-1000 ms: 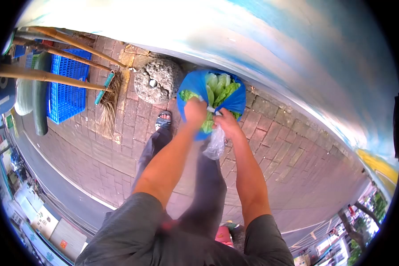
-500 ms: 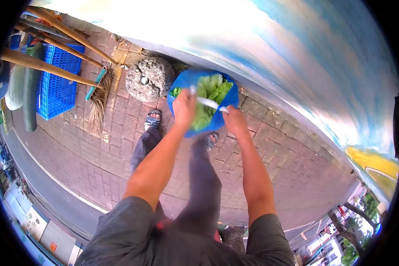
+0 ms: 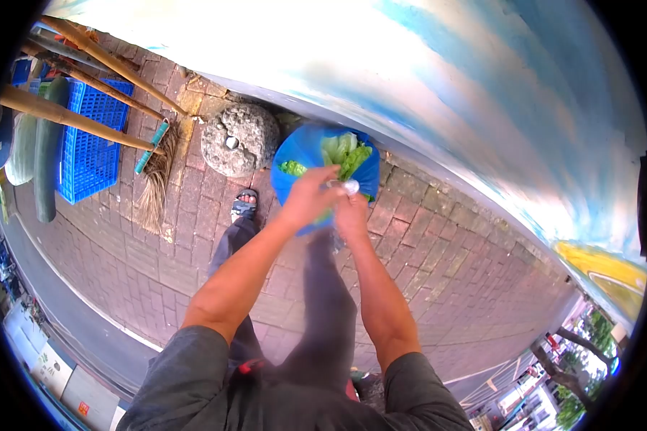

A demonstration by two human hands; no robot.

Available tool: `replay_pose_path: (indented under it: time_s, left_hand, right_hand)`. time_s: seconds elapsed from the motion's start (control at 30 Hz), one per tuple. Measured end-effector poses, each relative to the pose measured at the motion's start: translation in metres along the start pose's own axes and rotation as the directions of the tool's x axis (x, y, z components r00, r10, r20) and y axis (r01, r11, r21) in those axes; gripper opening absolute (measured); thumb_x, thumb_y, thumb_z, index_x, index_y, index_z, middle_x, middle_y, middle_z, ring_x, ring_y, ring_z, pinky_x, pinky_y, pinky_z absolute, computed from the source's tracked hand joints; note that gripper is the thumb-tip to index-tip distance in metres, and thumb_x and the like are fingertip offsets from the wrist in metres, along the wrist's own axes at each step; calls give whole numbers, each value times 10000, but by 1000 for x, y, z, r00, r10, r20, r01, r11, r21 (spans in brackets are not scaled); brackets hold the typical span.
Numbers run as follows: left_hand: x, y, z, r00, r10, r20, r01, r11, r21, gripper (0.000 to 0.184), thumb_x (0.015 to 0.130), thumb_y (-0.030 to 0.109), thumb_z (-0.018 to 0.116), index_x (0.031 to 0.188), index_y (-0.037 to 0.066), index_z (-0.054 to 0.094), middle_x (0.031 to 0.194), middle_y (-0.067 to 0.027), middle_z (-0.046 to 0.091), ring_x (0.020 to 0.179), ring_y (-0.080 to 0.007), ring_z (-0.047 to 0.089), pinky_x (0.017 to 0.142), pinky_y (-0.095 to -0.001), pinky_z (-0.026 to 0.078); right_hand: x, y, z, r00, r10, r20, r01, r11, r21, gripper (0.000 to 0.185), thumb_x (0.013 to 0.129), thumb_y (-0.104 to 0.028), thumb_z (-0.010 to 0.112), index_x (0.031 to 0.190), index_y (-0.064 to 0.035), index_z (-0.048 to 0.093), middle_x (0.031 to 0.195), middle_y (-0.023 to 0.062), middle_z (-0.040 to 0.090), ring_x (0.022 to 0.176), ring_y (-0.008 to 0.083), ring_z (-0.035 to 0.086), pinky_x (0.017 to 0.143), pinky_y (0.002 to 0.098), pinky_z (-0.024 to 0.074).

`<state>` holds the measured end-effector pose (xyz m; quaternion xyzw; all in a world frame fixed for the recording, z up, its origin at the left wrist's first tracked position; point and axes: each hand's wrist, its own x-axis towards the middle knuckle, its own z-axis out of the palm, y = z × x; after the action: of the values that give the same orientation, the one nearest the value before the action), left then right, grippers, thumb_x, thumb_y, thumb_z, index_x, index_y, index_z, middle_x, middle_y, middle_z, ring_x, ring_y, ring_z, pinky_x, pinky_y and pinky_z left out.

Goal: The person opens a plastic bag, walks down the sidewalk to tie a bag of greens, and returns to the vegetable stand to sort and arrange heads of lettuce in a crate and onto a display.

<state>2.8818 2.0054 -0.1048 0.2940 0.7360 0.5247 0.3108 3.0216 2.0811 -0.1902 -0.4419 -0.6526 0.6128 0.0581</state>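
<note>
A blue plastic bag (image 3: 295,146) stands open on the brick pavement, with green leafy vegetables (image 3: 346,152) inside. Above its near part, my right hand (image 3: 351,215) is closed on a twisted clear plastic bag (image 3: 351,187), whose bunched end shows white above the fingers. Close beside it on the left is my left hand (image 3: 313,195), fingers partly spread and pointing toward the bunched plastic. Whether its fingertips touch the plastic is blurred. The two hands hide part of the leaves.
A round stone (image 3: 240,140) sits left of the blue bag. Further left are a straw broom (image 3: 157,183), wooden poles (image 3: 72,118), a blue crate (image 3: 90,154) and long green gourds (image 3: 48,158). A painted wall (image 3: 438,93) runs along the far side.
My hands, which held the stretched plastic apart half a second ago, have come together. The plastic is now bunched at my right hand, and my left hand's fingers have loosened.
</note>
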Motion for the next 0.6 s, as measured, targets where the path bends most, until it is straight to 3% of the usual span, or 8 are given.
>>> replay_pose_path:
  time_s: [0.07,0.17,0.27,0.37,0.47,0.5,0.57,0.6]
  left_hand:
    - [-7,-27,3,994,-112,-12,111,992,-64,271,791,98,684,1051,22,686,1028,-174,668,965,-352,607,869,-414,491]
    - [-11,-47,6,981,170,94,-187,958,216,381,836,79,685,1214,62,640,1092,-149,664,987,-346,610,873,-396,501]
    - [-5,-49,14,975,194,110,-213,955,205,304,860,91,676,1162,58,665,1042,-139,679,939,-339,619,861,-394,505]
    - [3,-58,14,967,150,208,-187,968,169,226,867,86,669,1090,54,690,989,-137,685,915,-333,622,853,-387,507]
    - [6,-61,12,972,100,211,-147,964,222,147,911,117,655,1023,30,696,942,-101,698,866,-248,645,824,-342,510]
    - [4,-59,13,983,-58,173,57,998,15,149,927,128,645,1021,23,693,931,-90,698,853,-215,639,814,-325,507]
    - [6,-55,13,910,-365,198,415,820,-395,165,958,150,626,1017,8,688,909,-68,698,828,-147,626,795,-293,502]
    - [5,-61,14,921,-330,206,388,819,-423,207,977,184,617,1002,-13,680,905,-38,691,829,-88,587,782,-266,490]
  right_hand:
    - [0,-22,-6,998,53,-23,-53,998,18,181,950,-190,608,984,-45,710,718,-38,581,619,41,485,521,228,380]
    - [3,-17,-15,997,-69,25,72,983,-172,203,955,-226,621,1004,-53,714,742,-33,607,647,50,526,530,237,425]
    - [0,-16,-22,993,-115,2,113,977,-179,199,957,-225,620,1009,-59,716,778,-26,636,689,57,570,559,242,478]
    - [0,-19,-28,999,-20,47,27,988,-155,207,953,-205,622,1068,-53,702,872,6,674,754,72,607,601,245,516]
    - [-12,-92,-17,987,155,-42,-155,988,1,242,925,-218,579,1044,-28,671,944,165,694,842,319,679,743,412,525]
    - [-12,-74,-21,993,101,-60,-106,991,-78,255,919,-226,591,1063,-31,668,962,167,696,847,326,679,754,412,526]
    - [-15,-36,-32,998,20,-61,-31,980,-196,297,905,-243,602,1105,-29,652,974,191,695,856,364,674,776,440,523]
    - [-21,-36,-34,999,-4,-48,-8,972,-234,325,898,-252,600,1128,-25,639,969,215,692,858,395,670,787,469,521]
